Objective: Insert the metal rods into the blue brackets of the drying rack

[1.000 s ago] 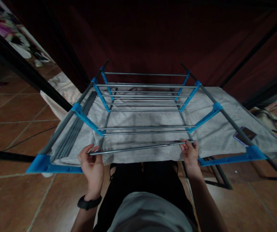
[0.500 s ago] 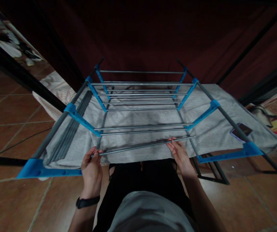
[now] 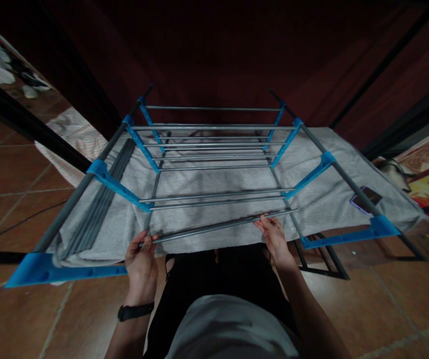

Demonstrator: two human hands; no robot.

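Observation:
Between my two hands lies a thin grey metal rod [image 3: 207,229], slanting up to the right. My left hand [image 3: 142,254] pinches its left end, close to the blue bracket at the front left. Fingers of my right hand [image 3: 272,232] close on the rod well toward its right end, which sticks out past them. Around the hands stands a partly built rack with grey side poles, blue plastic brackets [image 3: 119,190] and several crossbars [image 3: 218,196]. The front right bracket [image 3: 352,237] has no rod in it.
A grey cloth [image 3: 330,184] covers the surface under the rack. Several loose rods [image 3: 104,204] lie on it at the left. A phone [image 3: 366,199] rests at the right. Black bed-frame-like poles [image 3: 31,119] and a dark red curtain [image 3: 214,55] surround the spot.
My view has shifted slightly, so the rack sits a little further left. Both hands keep hold of the rod, which has barely moved.

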